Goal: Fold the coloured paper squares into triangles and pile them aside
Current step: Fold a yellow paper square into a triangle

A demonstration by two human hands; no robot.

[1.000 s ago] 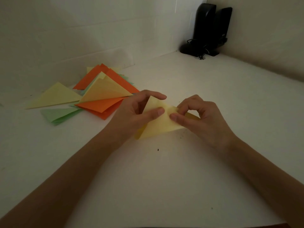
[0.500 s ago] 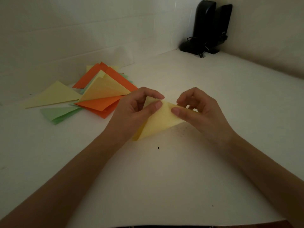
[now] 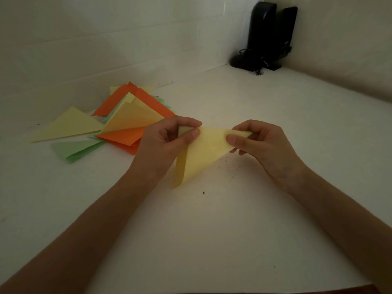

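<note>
Yellow paper [image 3: 203, 153] is mid-frame, held up off the table [image 3: 212, 230]. My left hand [image 3: 163, 145] pinches one top corner and my right hand [image 3: 261, 143] pinches the other. The fold at the bottom looks soft, not creased yet. If either pinch slips, the edges go out of line and I get a skewed triangle. The finished pile [image 3: 127, 124] sits at centre left.

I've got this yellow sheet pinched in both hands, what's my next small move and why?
Probably lay the yellow sheet flat on the table and press the fold down. The left hand and right hand pinch its top corners, and the fold at its lower left bulges open, not creased.
</note>
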